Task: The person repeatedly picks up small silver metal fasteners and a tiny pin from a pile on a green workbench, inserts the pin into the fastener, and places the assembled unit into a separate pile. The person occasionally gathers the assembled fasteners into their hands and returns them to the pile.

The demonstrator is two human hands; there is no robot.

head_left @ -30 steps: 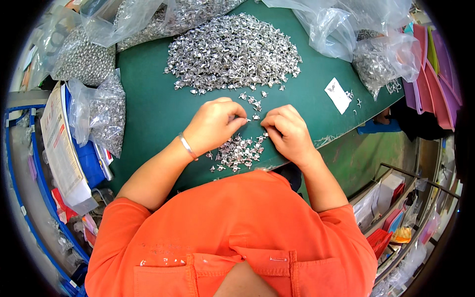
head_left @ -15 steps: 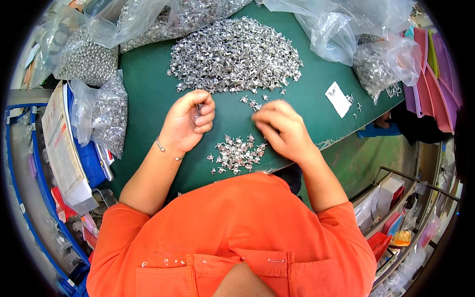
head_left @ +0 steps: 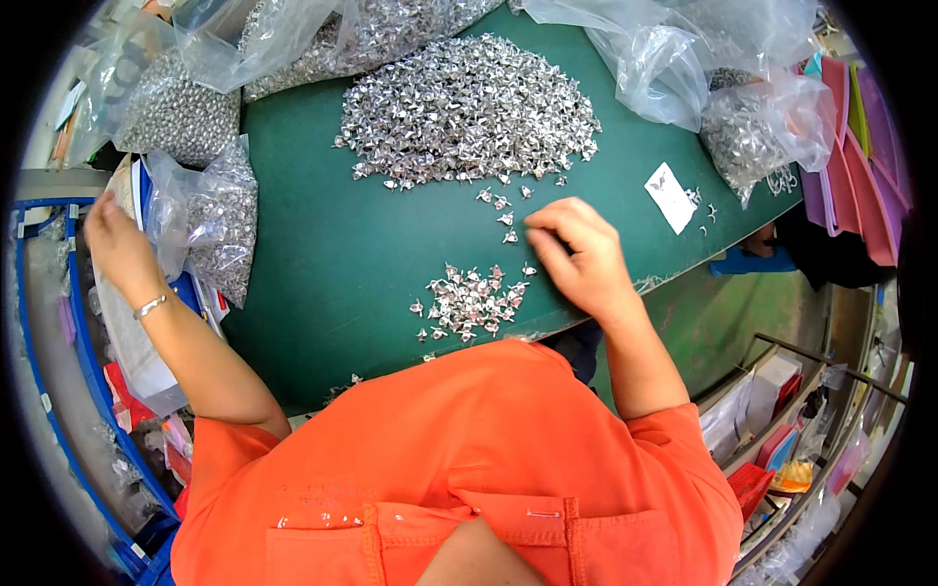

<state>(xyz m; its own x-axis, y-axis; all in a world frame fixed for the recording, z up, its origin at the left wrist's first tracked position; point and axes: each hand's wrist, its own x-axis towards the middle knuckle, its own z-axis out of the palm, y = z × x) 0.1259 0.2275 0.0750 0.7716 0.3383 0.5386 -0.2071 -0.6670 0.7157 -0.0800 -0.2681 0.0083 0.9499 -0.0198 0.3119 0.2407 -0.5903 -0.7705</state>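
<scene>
My left hand point(head_left: 115, 244) is out at the far left, above a stack of papers and a blue folder beside the table. Its fingers are bent and partly turned away, so what they hold cannot be made out. Over the table's right half hovers my right hand point(head_left: 583, 252), fingers curled and thumb drawn toward the index finger. Anything between those fingertips is too small to see. Just left of it lie a few loose silvery metal pieces point(head_left: 506, 220). A small heap of similar pieces point(head_left: 474, 301) sits nearer to me, and a large pile point(head_left: 469, 112) spreads farther back.
Clear plastic bags of metal parts stand at the left point(head_left: 220, 230) and back right point(head_left: 747, 137). A small white card point(head_left: 670, 198) lies near the table's right edge. Pink and purple folders point(head_left: 855, 146) stand beyond it. Blue-edged shelving point(head_left: 83, 342) runs along the left.
My left hand has swung from beside the large pile to the far left, off the table. My right hand has shifted slightly right, uncovering a few loose metal pieces.
</scene>
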